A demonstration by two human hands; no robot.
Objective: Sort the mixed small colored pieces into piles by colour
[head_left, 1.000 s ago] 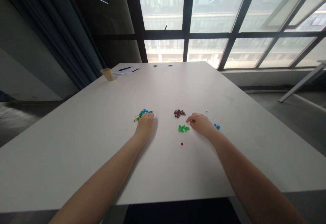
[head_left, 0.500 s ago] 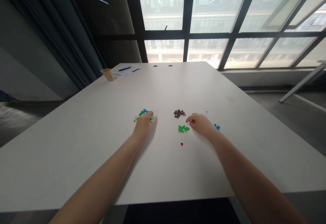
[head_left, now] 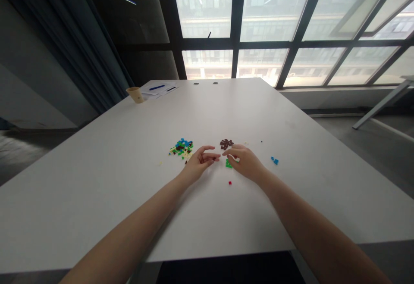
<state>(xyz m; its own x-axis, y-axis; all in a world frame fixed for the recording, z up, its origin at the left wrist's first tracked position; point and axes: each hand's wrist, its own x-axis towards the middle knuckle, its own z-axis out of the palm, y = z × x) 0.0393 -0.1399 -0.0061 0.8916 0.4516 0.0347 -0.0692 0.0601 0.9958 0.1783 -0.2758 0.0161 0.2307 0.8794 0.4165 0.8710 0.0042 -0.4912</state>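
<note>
The left hand (head_left: 199,164) is positioned over the near-middle part of the white table (head_left: 226,111), fingers partly extended toward the right and thumb close beneath them; whether a piece is gripped at the fingertips cannot be determined. The right hand (head_left: 247,162) faces it, fingers bent and lowered, partly covering the green pile (head_left: 228,163); its grip likewise cannot be determined. A narrow gap separates the two sets of fingertips. The mixed-color pile (head_left: 182,147) lies to the left of and just beyond the left hand. The brown pile (head_left: 226,143) lies on the far side of the gap, near the right fingers. One red piece (head_left: 230,183) lies on the near side, between the forearms. The blue pieces (head_left: 274,160) lie right of the right hand, well inside the right table edge. Open surface extends from the piles to the far edge, and a broad strip separates the red piece from the near edge. The cup (head_left: 136,95) stands by the far-left edge, beside the papers (head_left: 158,91).
</note>
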